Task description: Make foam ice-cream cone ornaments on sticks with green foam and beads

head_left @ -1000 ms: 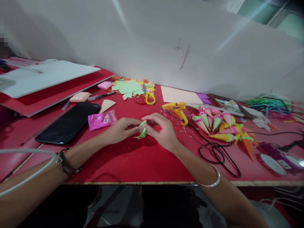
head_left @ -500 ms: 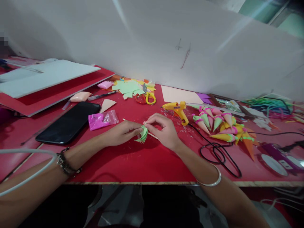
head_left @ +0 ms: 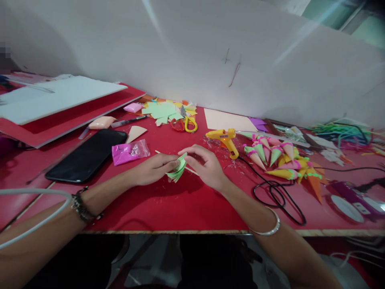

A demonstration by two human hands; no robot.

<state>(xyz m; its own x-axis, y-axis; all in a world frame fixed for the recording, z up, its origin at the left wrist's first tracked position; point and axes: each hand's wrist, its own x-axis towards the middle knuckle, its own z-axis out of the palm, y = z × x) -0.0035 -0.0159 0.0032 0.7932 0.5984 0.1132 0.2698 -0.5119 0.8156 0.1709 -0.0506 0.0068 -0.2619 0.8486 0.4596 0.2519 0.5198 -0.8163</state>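
My left hand [head_left: 152, 168] is closed on a small stack of light green paper pieces [head_left: 178, 171], thumb on top. The pieces' lower edges fan out below the thumb. Over the stack's upper tip, my right hand [head_left: 205, 165] curves with thumb and forefinger apart. Its fingertips are beside the paper; whether they touch it I cannot tell. A thin pale stick [head_left: 191, 171] lies on the red table [head_left: 180, 212] behind both hands. To the left is a clear bag with bright pink contents [head_left: 124, 154].
A yellow glue gun [head_left: 226, 141] with a trailing black cord stands near small decorated paper cones [head_left: 275, 154]. Scissors [head_left: 190, 125] and green paper scraps [head_left: 162, 111] lie farther back. A black phone [head_left: 87, 156] and white boards [head_left: 60, 96] are at left, a purple device [head_left: 349, 196] at right.
My right thumb and forefinger were pinched at the top of the green paper; now they are spread. The stack has tilted and shifted slightly left in my left hand.
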